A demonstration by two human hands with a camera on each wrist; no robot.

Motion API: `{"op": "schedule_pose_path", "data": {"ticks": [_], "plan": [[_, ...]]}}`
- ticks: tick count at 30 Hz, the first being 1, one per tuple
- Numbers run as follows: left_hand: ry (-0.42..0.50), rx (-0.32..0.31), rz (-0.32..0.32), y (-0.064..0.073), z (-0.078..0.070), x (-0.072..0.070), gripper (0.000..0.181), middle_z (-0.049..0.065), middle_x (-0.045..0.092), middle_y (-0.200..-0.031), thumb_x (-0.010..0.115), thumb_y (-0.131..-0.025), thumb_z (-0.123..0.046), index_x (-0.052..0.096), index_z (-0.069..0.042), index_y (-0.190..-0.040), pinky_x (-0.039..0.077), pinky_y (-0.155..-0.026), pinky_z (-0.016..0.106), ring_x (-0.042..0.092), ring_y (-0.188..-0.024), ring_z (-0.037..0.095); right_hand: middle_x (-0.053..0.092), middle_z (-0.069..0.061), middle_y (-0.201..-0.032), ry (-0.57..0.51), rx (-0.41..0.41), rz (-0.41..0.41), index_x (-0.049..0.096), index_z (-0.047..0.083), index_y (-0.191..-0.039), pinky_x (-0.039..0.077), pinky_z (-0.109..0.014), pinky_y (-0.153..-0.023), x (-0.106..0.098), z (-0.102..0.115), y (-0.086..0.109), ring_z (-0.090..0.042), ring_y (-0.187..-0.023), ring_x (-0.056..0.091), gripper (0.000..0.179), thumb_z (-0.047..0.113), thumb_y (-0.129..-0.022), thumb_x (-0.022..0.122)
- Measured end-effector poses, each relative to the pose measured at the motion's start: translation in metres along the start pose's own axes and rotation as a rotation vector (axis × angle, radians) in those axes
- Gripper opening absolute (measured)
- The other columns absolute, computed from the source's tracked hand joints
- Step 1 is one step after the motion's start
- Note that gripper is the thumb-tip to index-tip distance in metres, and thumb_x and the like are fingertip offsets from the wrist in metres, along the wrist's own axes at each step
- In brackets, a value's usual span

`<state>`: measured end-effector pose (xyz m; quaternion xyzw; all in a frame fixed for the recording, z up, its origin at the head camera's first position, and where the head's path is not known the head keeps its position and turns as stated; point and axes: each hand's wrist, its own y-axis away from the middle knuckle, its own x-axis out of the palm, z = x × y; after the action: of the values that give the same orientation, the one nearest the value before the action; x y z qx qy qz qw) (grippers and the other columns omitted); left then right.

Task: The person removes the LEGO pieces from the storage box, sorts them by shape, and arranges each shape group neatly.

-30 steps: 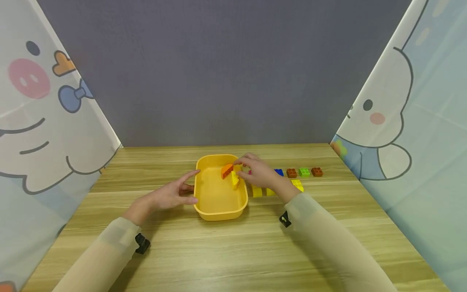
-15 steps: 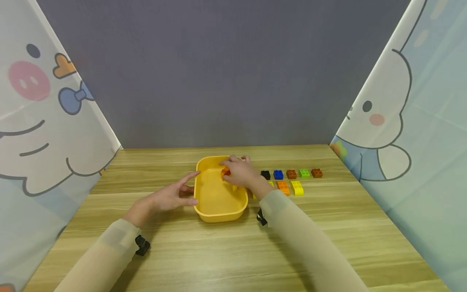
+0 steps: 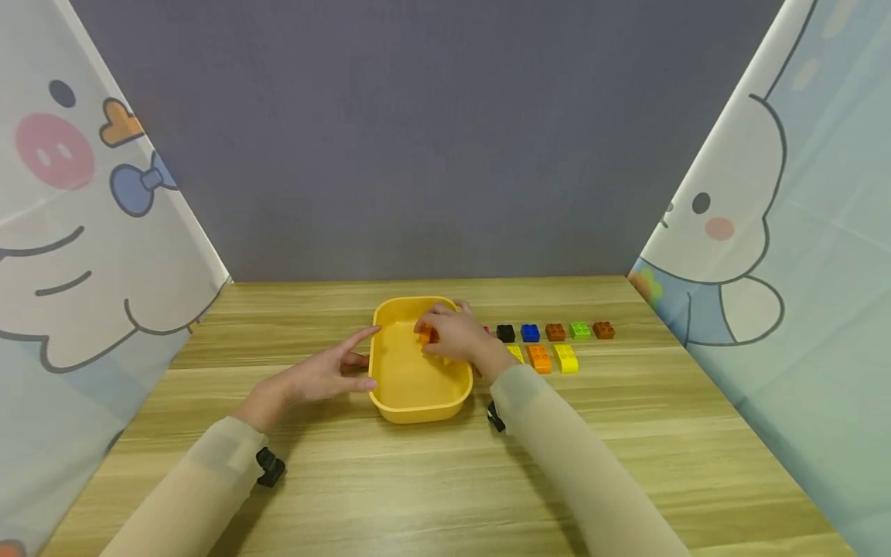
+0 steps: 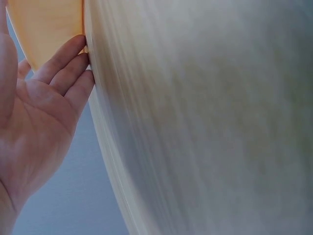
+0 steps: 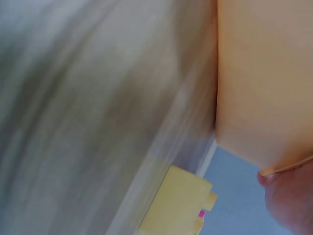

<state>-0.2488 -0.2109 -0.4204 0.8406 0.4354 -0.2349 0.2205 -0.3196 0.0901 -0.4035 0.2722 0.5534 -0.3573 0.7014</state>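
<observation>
A yellow-orange plastic tray (image 3: 416, 415) sits on the wooden table. My right hand (image 3: 459, 334) reaches over its right rim and pinches an orange toy brick (image 3: 425, 334) inside, between thumb and fingers. The hand mostly hides a yellow brick beside it. My left hand (image 3: 323, 376) rests against the tray's left side, thumb and fingers spread. Seen from the left wrist, the straight fingers (image 4: 66, 63) touch the tray's wall (image 4: 49, 19). In the right wrist view, part of the right hand (image 5: 289, 198) shows at the tray's rim, the brick out of sight.
Right of the tray, a back row holds a black brick (image 3: 505, 333), a blue one (image 3: 530, 333), a green one (image 3: 580, 330) and brown ones. In front lie an orange curved brick (image 3: 539, 359) and yellow ones (image 3: 566, 358). A grey wall (image 3: 431, 155) stands behind the table.
My right hand has moved left from the tray's right rim into the tray and taken hold of the orange brick, which has turned a little. The left hand has stayed in place.
</observation>
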Motion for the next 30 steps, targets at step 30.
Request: {"op": "schedule_pose_path", "data": {"ticks": [30], "plan": [[0.017, 0.017, 0.008, -0.0028, 0.0034, -0.0011, 0.103, 0.027, 0.058, -0.160, 0.080, -0.102, -0.043, 0.010, -0.033, -0.177, 0.042, -0.123, 0.069, 0.056, -0.149, 0.046, 0.062, -0.001, -0.150, -0.006, -0.090, 0.059, 0.068, 0.025, -0.146, 0.031, -0.046, -0.135, -0.0036, 0.0001, -0.0043, -0.024, -0.145, 0.054, 0.045, 0.025, -0.102, 0.076]]}}
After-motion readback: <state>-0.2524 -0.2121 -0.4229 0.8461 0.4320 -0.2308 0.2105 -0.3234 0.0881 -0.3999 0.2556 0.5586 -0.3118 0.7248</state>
